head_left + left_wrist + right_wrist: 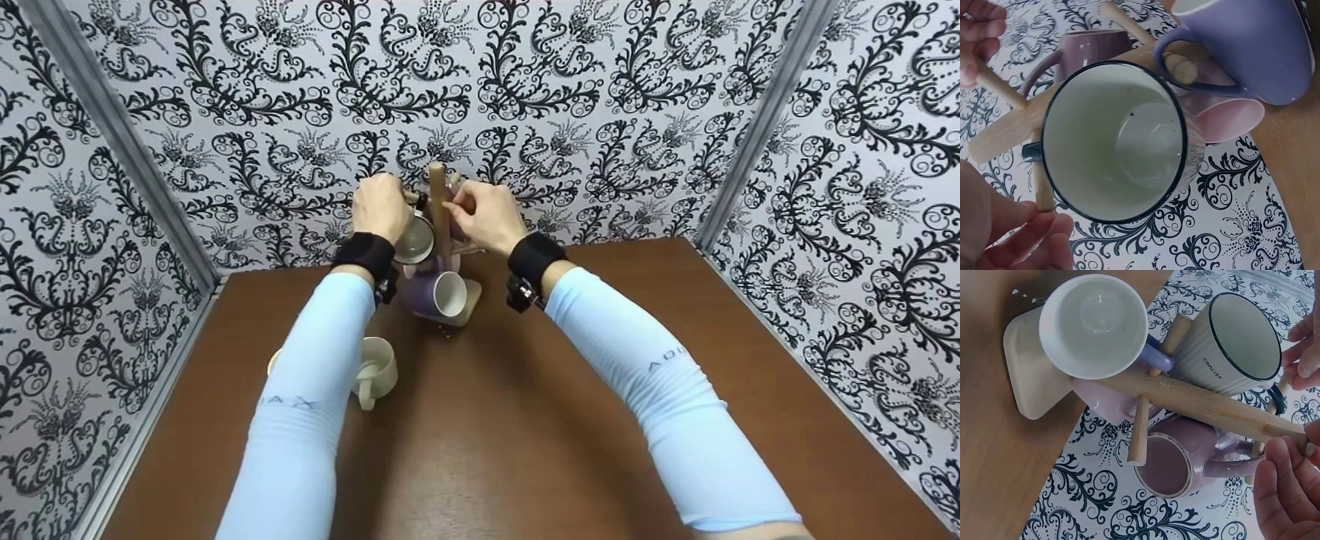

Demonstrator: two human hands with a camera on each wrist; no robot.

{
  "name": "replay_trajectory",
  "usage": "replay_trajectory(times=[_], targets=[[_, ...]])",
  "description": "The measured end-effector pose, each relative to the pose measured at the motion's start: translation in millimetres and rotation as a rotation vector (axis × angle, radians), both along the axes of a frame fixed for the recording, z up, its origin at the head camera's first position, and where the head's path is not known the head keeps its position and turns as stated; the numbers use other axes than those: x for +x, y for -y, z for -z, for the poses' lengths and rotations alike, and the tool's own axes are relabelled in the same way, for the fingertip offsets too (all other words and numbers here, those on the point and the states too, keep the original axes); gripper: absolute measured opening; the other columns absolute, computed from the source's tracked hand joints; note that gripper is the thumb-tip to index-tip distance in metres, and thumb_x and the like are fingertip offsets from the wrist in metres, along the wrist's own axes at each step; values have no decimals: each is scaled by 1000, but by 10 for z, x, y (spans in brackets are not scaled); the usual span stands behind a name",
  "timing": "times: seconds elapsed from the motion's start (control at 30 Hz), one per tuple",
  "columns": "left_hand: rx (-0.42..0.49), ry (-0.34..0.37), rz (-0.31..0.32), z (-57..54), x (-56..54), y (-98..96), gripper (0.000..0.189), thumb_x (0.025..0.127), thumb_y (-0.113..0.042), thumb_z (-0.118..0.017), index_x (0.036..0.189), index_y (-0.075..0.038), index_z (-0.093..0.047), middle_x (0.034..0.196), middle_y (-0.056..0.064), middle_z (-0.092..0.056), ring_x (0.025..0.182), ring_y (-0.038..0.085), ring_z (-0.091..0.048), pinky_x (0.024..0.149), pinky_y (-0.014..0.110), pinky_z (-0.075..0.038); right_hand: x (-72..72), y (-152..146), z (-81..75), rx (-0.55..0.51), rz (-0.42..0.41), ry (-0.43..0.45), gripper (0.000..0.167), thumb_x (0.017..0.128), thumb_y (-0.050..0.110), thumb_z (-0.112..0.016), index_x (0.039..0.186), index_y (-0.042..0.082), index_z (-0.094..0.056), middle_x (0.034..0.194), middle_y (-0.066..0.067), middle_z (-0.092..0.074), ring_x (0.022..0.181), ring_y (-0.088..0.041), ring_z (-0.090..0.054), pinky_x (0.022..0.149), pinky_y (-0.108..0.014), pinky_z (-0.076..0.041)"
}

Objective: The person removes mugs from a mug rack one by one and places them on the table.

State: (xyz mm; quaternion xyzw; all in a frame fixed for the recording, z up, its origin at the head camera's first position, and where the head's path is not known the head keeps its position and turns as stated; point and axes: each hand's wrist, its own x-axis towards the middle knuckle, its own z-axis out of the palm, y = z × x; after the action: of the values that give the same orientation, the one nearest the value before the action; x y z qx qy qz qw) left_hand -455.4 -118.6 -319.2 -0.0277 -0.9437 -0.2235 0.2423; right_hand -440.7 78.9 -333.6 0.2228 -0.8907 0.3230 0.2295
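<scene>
A wooden mug tree [438,210] stands at the back of the table, several mugs hanging on its pegs. My left hand [382,206] pinches the end of an upper peg [1044,194]. From that peg a ribbed white mug with a dark rim [1114,140] hangs by its handle, marked "concise" in the right wrist view. On the other side my right hand [487,216] pinches another peg [1002,90] near the top of the post. A mauve mug [1165,461] hangs behind. Lower down are a violet-blue mug [1241,50] and a pink mug [1230,118].
A white mug [379,367] stands upright on the brown table [525,420], left of the tree. Beside it a pale rim [274,361] shows, mostly behind the left sleeve. Patterned walls [525,112] enclose the table. Small crumbs [448,334] lie before the tree's base [1033,365].
</scene>
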Motion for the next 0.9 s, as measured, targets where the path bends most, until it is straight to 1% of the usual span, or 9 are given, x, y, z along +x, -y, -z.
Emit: replay_trajectory(times=[0.17, 0.3, 0.43, 0.53, 0.63, 0.77, 0.9], targets=[[24, 63, 55, -72, 9, 55, 26, 91, -2, -70, 112, -3, -86, 124, 24, -83, 118, 51, -77, 107, 58, -62, -6, -11, 5, -20, -7, 12, 18, 106, 20, -78, 101, 3, -78, 93, -16, -83, 76, -20, -67, 72, -28, -50], [24, 91, 99, -89, 8, 113, 33, 87, 2, -68, 113, -4, -87, 124, 22, -84, 121, 48, -76, 110, 56, -59, -8, -13, 25, -33, -22, 21, 18, 106, 20, -78, 103, 3, -77, 95, -16, -83, 78, -21, -69, 71, -25, -50], [36, 95, 118, -75, 29, 137, 35, 86, 3, -66, 114, -5, -87, 124, 21, -84, 121, 48, -75, 109, 56, -59, 1, -17, 44, -47, -28, 28, 17, 106, 20, -78, 104, 3, -77, 98, -16, -84, 81, -25, -72, 73, -29, -54], [59, 103, 126, -69, 47, 141, 40, 86, 4, -63, 118, -6, -86, 127, 21, -84, 122, 47, -75, 109, 55, -59, 9, -11, 50, -61, -19, 39, 16, 105, 19, -79, 104, 3, -78, 101, -16, -84, 85, -28, -75, 78, -35, -58], [68, 113, 141, -60, 46, 139, 45, 87, 4, -60, 123, -6, -85, 130, 20, -83, 124, 47, -74, 111, 55, -58, 29, 7, 51, -75, -28, 51, 15, 105, 18, -79, 103, 3, -78, 102, -16, -85, 87, -29, -77, 81, -38, -62], [64, 107, 156, -15, 7, 126, 43, 92, 1, -58, 126, -6, -84, 131, 21, -82, 126, 48, -74, 112, 56, -58, 64, 60, 52, -48, -55, 22, 15, 104, 17, -79, 103, 2, -78, 101, -16, -85, 87, -31, -80, 82, -42, -65], [98, 119, 165, 25, -16, 130, 42, 95, -1, -58, 128, -8, -83, 132, 22, -81, 125, 46, -74, 112, 55, -56, 93, 148, 54, -18, -61, -12, 15, 103, 18, -80, 103, 2, -78, 99, -16, -85, 86, -32, -80, 81, -42, -65]])
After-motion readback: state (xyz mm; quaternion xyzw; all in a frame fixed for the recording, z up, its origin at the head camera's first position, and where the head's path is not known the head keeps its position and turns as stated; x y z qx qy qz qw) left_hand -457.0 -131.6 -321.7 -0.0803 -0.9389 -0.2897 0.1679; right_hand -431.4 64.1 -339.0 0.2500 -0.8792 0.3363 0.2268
